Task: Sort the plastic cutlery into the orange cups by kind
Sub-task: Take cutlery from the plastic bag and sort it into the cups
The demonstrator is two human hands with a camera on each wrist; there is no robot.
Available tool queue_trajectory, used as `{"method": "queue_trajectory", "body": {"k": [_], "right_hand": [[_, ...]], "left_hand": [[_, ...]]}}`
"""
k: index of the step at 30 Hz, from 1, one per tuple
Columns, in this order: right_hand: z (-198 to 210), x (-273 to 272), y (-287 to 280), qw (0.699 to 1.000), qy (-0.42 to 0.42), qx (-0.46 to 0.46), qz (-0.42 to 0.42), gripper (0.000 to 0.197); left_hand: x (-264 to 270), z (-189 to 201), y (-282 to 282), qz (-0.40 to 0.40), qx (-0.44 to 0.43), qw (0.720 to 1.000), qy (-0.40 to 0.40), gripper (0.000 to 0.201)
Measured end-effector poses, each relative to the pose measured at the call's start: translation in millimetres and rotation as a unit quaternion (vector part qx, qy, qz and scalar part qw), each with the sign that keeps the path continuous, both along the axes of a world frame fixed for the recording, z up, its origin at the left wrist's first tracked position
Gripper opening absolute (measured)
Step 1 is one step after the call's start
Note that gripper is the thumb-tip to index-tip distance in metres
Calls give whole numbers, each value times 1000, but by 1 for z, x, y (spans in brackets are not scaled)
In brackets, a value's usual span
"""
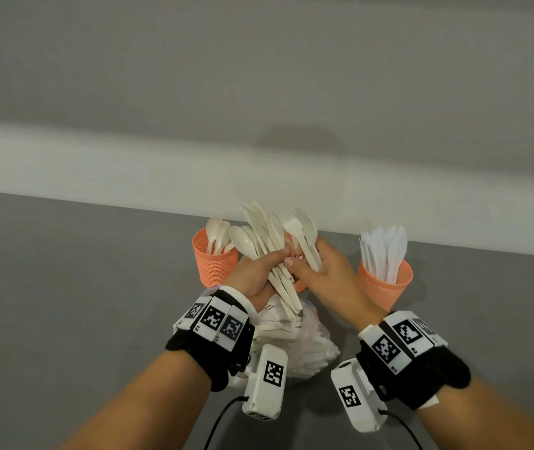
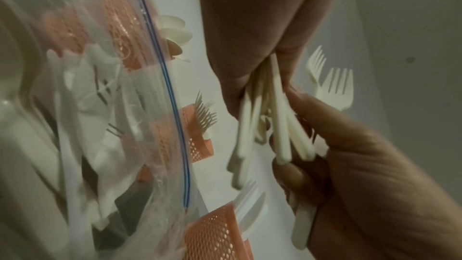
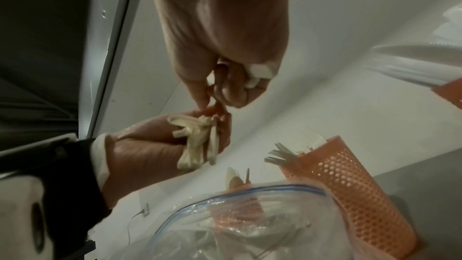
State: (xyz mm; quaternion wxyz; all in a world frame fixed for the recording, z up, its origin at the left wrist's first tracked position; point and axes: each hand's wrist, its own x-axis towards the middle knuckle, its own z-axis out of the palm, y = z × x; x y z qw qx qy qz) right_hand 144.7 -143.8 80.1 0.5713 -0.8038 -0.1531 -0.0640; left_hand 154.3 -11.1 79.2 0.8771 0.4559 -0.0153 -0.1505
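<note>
The left hand (image 1: pixel 256 277) is curled round a thick bundle of cream plastic cutlery (image 1: pixel 267 248), mixed spoons, forks and knives fanning up toward 12 o'clock above the grey table (image 1: pixel 80 287). The right hand (image 1: pixel 327 271), touching the left at the fingertips, pinches a few cream pieces of its own (image 1: pixel 308 245) between thumb and fingers; the left wrist view shows fork heads among them (image 2: pixel 335 86).

Three orange perforated plastic cups stand in a row beyond the hands. The left cup (image 1: pixel 215 261), at 10 o'clock from the bundle, holds cream spoons (image 1: pixel 217 233). The middle cup (image 3: pixel 350 195) is mostly hidden behind the hands in the head view; the wrist views show fork tines (image 3: pixel 280 155) sticking out of it. The right cup (image 1: pixel 384 282), at 3 o'clock from the hands, holds white plastic knives (image 1: pixel 386 251).

At 6 o'clock from the hands, between the wrists, lies a clear zip-top plastic bag (image 1: pixel 304 342) with a blue seal line, more pale cutlery inside.
</note>
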Motion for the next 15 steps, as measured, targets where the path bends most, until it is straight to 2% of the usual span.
{"method": "queue_trajectory", "body": {"k": [2,5,7,9,13,14,15], "right_hand": [[2,-1,-1,1000,-1,-1,-4,13],[4,-2,-2,997,17,-71,28,25],[3,-2,-2,995,18,-95,33,25],[3,-1,-3,997,21,-78,22,18],[3,0,-3,1000,13,-27,3,5],[4,-1,-1,1000,3,-13,-6,3],[5,-1,0,1000,-11,-6,-17,11]], "left_hand": [[1,0,0,3,7,1000,-4,17],[3,1,-1,22,13,1000,-7,17],[4,2,-2,19,15,1000,-8,18],[4,4,-2,7,8,1000,-7,18],[2,7,-4,-18,-29,999,-5,32],[2,8,-5,-19,-37,999,-2,33],[1,9,-6,-20,-36,999,1,34]]}}
